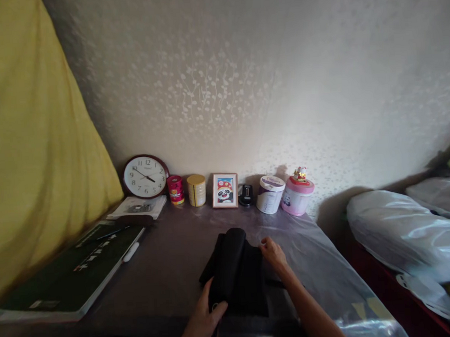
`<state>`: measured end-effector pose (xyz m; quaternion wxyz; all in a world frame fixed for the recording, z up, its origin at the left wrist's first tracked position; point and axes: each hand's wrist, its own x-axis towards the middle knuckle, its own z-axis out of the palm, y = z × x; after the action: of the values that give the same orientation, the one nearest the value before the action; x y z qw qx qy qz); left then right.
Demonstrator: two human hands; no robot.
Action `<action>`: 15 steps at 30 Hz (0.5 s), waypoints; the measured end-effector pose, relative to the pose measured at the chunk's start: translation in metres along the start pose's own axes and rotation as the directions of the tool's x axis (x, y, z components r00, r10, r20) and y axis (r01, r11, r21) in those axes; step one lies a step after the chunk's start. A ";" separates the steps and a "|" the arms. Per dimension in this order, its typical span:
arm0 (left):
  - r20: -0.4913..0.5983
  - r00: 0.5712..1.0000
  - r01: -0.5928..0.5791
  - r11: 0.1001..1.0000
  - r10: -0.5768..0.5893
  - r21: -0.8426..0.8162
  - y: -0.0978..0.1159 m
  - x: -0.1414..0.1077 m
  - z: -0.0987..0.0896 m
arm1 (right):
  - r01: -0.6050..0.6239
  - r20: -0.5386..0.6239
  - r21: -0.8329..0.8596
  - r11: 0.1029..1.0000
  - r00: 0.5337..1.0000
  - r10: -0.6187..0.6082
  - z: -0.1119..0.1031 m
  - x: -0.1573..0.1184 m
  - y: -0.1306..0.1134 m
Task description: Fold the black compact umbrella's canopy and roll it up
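Observation:
A black item that looks like folded fabric (251,284) lies near the front of the table, with a thick black roll (230,262) along its left part. My left hand (208,312) grips the near end of the roll, its thumb on top and the other fingers around the left side. At the upper right edge of the black item, the fingertips of my right hand (273,252) are pinched together on its corner. A dark strap or strip (274,283) sticks out to the right under my right forearm.
Along the wall stand a clock (145,176), red tin (176,190), yellow tin (197,190), panda picture (225,191), black holder (246,195), white tub (270,195) and pink tub (297,197). A large green book (82,269) lies left; plastic bags (407,228) sit right.

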<state>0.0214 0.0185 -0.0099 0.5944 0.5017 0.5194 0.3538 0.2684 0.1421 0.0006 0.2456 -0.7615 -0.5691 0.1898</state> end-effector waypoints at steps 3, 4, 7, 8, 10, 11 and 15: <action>-0.017 0.996 -0.088 0.996 0.088 0.029 0.000 -0.001 0.001 | 0.353 -0.097 -0.042 0.935 0.930 -0.355 -0.005 -0.023 -0.026; -0.024 0.993 -0.116 0.992 0.117 0.041 -0.001 0.000 0.002 | 0.507 -0.075 -0.021 0.862 0.858 -0.507 -0.003 -0.033 -0.036; -0.023 0.986 -0.161 0.981 0.164 0.105 -0.005 0.002 0.006 | 0.805 0.087 0.041 0.592 0.588 -0.805 0.010 -0.059 -0.055; -0.019 0.987 -0.158 0.978 0.162 0.136 -0.006 0.002 0.008 | 0.832 0.110 0.030 0.553 0.547 -0.830 0.016 -0.063 -0.058; -0.018 0.990 -0.130 0.967 0.137 0.218 -0.007 0.001 0.013 | 0.844 0.154 -0.012 0.537 0.532 -0.832 0.026 -0.061 -0.058; -0.022 0.992 -0.114 0.958 0.124 0.264 -0.008 0.000 0.015 | 0.831 0.165 -0.043 0.554 0.553 -0.817 0.029 -0.055 -0.056; -0.015 0.994 -0.093 0.904 0.109 0.418 -0.009 -0.002 0.021 | 0.729 0.170 -0.164 0.664 0.684 -0.709 0.033 -0.020 -0.055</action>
<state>0.0407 0.0095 -0.0185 0.4449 0.6363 0.5672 0.2748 0.2019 0.1408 0.0067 0.1890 -0.4874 -0.8511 0.0480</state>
